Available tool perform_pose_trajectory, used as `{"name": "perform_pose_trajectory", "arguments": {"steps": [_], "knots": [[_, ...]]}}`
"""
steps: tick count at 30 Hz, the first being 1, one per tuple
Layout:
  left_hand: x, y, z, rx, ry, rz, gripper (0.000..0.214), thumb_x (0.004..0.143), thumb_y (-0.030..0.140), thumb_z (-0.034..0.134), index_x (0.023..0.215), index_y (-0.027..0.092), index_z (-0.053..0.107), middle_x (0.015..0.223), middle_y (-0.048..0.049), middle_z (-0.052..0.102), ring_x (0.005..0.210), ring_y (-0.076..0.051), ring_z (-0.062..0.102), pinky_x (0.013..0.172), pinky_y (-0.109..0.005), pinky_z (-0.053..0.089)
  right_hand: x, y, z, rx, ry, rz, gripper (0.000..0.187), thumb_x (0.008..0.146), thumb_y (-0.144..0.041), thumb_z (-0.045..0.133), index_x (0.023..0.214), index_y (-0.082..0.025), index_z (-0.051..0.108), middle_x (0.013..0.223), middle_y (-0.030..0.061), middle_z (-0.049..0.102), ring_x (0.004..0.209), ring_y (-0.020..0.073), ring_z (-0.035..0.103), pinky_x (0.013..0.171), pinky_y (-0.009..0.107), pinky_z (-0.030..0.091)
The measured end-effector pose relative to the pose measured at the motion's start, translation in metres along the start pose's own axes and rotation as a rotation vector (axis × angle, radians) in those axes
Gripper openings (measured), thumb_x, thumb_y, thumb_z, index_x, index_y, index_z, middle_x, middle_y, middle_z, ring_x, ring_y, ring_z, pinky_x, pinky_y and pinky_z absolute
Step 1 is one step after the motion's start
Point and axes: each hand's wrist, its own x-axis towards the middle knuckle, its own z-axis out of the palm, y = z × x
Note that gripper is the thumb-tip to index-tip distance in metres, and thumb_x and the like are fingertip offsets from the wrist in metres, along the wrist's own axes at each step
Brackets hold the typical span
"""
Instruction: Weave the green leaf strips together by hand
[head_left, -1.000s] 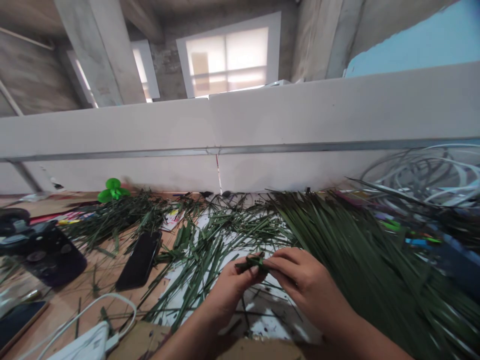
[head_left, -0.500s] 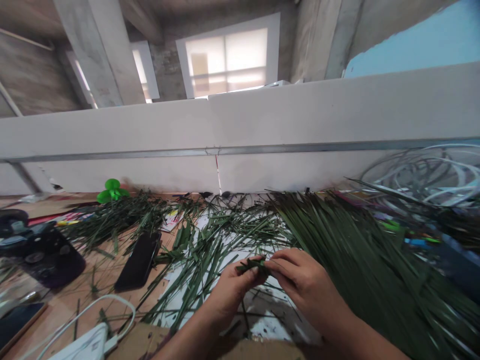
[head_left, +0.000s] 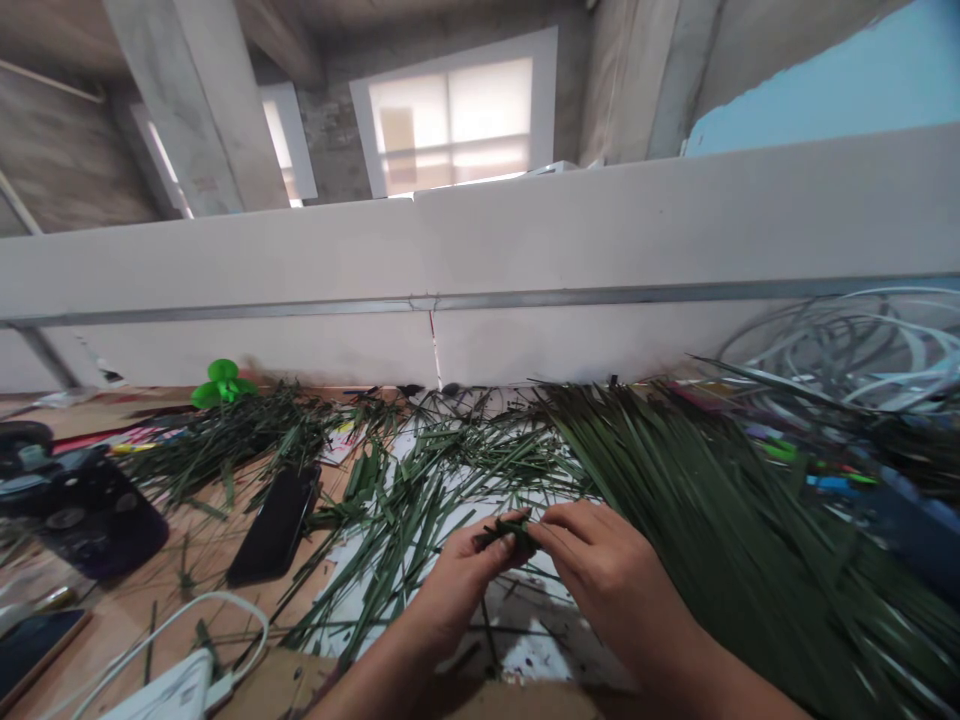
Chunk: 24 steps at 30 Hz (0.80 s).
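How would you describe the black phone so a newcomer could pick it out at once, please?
Find the white partition behind the wooden tabletop. On that wood, between the dark container and the green strips, lies the black phone, a flat rectangle without the tan edge of the device at lower left.

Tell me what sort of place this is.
Likely a craft workspace in a rough, unfinished-looking building: a table strewn with green leaf strips, a large heap of long leaves, and a bare concrete pillar beyond the white partition.
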Motion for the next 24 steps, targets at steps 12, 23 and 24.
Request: {"name": "perform_pose_trajectory", "arguments": {"steps": [12, 23, 24], "knots": [[0.006, -0.008, -0.001, -0.070, 0.315, -0.027, 0.048, 0.063, 0.048, 0.087, 0.093, 0.018, 0.066, 0.076, -0.0012, 0.067, 0.071, -0.016, 0.064, 0.076, -0.034, 0.052, -0.003, -0.002, 0.005, -0.023, 0.030, -0.021, 0.027, 0.090, -0.007, 0.051, 0.103, -0.021, 0.070, 0.095, 0.0078, 0.070, 0.085, 0.0231, 0.062, 0.077, 0.036, 0.049], [0.007, -0.016, -0.005, -0.085, 0.388, -0.048, 0.043, 0.053, 0.041, 0.092, 0.078, 0.016, 0.067, 0.078, -0.0018, 0.068, 0.075, -0.018, 0.066, 0.070, -0.029, 0.051, -0.008, -0.001, 0.015, 0.010, -0.002, 0.001, 0.028, 0.092, -0.006, 0.048, 0.106, -0.019, 0.069, 0.100, 0.0086, 0.068, 0.089, 0.0249, 0.059, 0.080, 0.040, 0.047], [0.006, -0.017, -0.005, -0.080, 0.394, -0.045, 0.043, 0.053, 0.041, 0.092, 0.078, 0.016, 0.068, 0.078, -0.0017, 0.068, 0.074, -0.017, 0.066, 0.070, -0.029, 0.050, -0.009, -0.001, 0.015, 0.008, -0.004, 0.003, 0.029, 0.092, -0.006, 0.048, 0.106, -0.020, 0.068, 0.100, 0.0086, 0.067, 0.089, 0.0249, 0.059, 0.081, 0.040, 0.047]]}}
